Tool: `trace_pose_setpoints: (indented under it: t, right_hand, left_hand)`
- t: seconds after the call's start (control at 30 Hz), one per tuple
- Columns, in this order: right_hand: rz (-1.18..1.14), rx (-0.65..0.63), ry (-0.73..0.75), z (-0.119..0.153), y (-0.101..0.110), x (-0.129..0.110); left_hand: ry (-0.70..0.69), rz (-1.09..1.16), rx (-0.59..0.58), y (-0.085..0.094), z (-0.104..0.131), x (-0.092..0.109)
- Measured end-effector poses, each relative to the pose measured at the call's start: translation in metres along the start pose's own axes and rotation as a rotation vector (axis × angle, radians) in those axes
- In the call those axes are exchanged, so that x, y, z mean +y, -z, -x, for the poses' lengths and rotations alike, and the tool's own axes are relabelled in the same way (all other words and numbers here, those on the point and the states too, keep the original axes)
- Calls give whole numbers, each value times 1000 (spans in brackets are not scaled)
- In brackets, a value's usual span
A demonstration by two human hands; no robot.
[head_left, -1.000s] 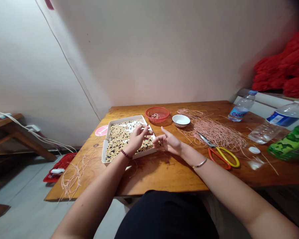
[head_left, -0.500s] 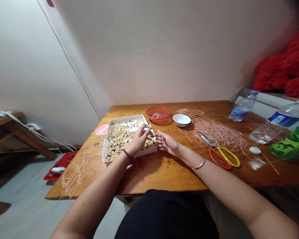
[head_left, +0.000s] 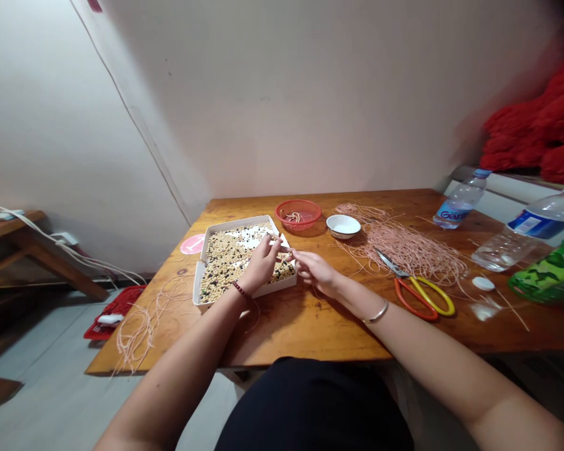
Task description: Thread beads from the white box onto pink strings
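Observation:
My left hand [head_left: 263, 263] is over the right side of a white tray [head_left: 275, 289] of small cream and black beads [head_left: 228, 254]. Its thumb and fingers are pinched together, but what lies between them is too small to make out. By the tray's right edge, my right hand [head_left: 316, 270] is closed too, its fingertips meeting those of the left. Whatever it grips cannot be made out. A thin pink cord [head_left: 258, 310] curves over the table below the tray.
A red basket [head_left: 308, 227] and white bowl [head_left: 343, 226] stand behind. To the right are a heap of pink cords [head_left: 411, 250], scissors [head_left: 416, 288], a white cap [head_left: 483, 284] and several bottles [head_left: 460, 200]. Loose cords [head_left: 138, 335] lie at the table's left edge.
My right hand's fingers have curled in from a looser, more spread pose, and its fingertips now meet my left hand's. The left hand has barely shifted.

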State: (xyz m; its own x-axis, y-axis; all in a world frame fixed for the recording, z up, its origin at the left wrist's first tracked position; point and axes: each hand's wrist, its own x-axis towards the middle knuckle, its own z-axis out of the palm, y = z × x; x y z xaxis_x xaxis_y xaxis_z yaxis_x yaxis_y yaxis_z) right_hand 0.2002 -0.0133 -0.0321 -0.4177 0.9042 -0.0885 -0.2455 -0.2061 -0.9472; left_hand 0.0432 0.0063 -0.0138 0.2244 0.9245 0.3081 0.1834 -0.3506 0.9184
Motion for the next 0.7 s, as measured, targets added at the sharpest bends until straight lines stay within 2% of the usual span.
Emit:
trace_pose_setpoints:
  t: [0.13,0.47,0.7]
  right_hand:
    - [-1,-5,-4,0,2,-1]
    - [-61,10,17,0,1,0]
    - [-74,111,-12,-5,4,6]
  left_hand:
    - [-50,-42,14,3,-2,-2]
    - [43,-64,54,1,0,7]
    - [29,-31,69,2,-1,4]
